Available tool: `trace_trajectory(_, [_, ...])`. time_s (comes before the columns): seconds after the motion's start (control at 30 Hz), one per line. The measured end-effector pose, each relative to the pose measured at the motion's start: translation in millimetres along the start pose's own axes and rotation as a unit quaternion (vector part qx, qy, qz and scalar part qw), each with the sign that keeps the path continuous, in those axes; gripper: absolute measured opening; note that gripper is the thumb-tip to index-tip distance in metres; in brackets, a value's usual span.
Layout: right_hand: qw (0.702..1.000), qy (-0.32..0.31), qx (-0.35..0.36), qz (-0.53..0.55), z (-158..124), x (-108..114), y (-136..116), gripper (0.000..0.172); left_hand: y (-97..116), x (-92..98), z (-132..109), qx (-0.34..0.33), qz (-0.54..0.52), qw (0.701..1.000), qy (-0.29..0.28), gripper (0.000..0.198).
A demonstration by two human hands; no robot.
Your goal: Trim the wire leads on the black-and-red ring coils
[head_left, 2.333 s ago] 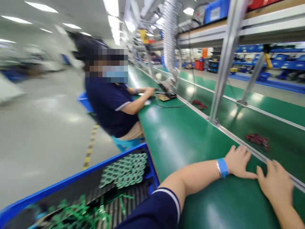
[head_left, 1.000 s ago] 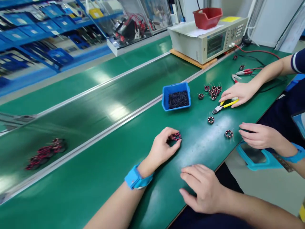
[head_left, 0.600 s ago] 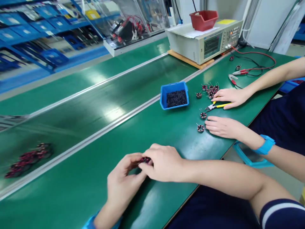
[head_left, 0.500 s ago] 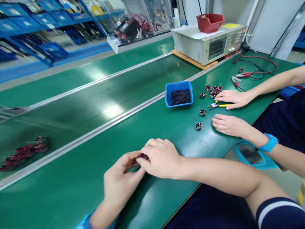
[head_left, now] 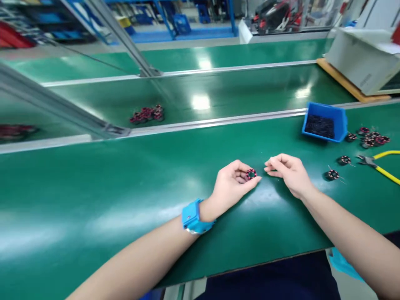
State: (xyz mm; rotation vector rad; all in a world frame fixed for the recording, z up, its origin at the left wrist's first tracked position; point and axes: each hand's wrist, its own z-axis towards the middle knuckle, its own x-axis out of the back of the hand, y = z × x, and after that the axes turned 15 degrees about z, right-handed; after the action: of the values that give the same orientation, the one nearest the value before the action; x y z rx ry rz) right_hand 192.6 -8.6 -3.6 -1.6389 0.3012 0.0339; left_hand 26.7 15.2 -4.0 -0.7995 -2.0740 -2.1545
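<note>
A small ring-shaped wire coil (head_left: 251, 174), dark with reddish windings, is held between the thumb and fingers of my left hand (head_left: 233, 181), just above the green table. My right hand (head_left: 286, 171) hovers a short way to the right of the coil, its fingertips pinched together. Whether something tiny sits in that pinch is too small to tell. Right of my right hand, two loose coils with wire leads, a nearer coil (head_left: 333, 175) and a farther coil (head_left: 345, 160), lie on the table.
A blue bin (head_left: 340, 125) of small black pieces stands at the back right. Beside it lie a cluster of coils (head_left: 373, 138) and yellow-handled cutters (head_left: 368, 161). More coils (head_left: 148, 114) rest on the sunken strip behind a metal rail (head_left: 215, 121). A slanted metal post (head_left: 62, 102) rises at left.
The view has swung left. My hands, together around the coil before, are now apart, with the coil in my left hand. The co-worker's hands have left the view.
</note>
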Motion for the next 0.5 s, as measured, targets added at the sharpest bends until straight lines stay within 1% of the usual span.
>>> trace_trajectory(0.07, [0.999, -0.034, -0.015, -0.012, -0.8, -6.0, 1.2, 0.032, -0.2, 1.1, 0.1, 0.013, -0.011, 1.000, -0.003, 0.025])
trace_trajectory(0.13, [0.997, -0.069, -0.006, -0.035, -0.3, -13.3, 2.7, 0.028, 0.6, 1.9, -0.5, 0.015, -0.009, 1.000, -0.012, 0.023])
trace_trajectory(0.17, [0.997, -0.075, -0.006, -0.033, 1.7, -15.5, 3.2, 0.025, 1.0, 2.2, -0.8, 0.013, -0.007, 1.000, -0.019, 0.022])
trace_trajectory(0.23, [0.998, -0.053, -0.029, 0.003, 9.3, -14.8, 2.7, 0.027, 0.8, 2.6, -1.0, 0.007, 0.003, 0.999, -0.039, 0.022])
trace_trajectory(0.33, [0.996, 0.017, -0.064, 0.063, 21.8, -3.3, -2.8, 0.035, -2.0, 2.8, 0.0, 0.000, 0.016, 0.998, -0.065, 0.022])
trace_trajectory(0.37, [0.996, 0.020, -0.067, 0.060, 23.7, 1.1, -5.6, 0.036, -3.2, 2.8, 0.5, -0.001, 0.016, 0.997, -0.069, 0.022])
trace_trajectory(0.43, [0.997, -0.016, -0.072, 0.023, 22.3, 7.1, -10.9, 0.036, -4.9, 2.6, 1.4, -0.002, 0.011, 0.998, -0.066, 0.023])
trace_trajectory(0.5, [0.993, -0.080, -0.071, -0.050, 15.6, 8.3, -14.6, 0.037, -5.2, 2.5, 1.9, -0.011, 0.011, 0.998, -0.059, 0.022])
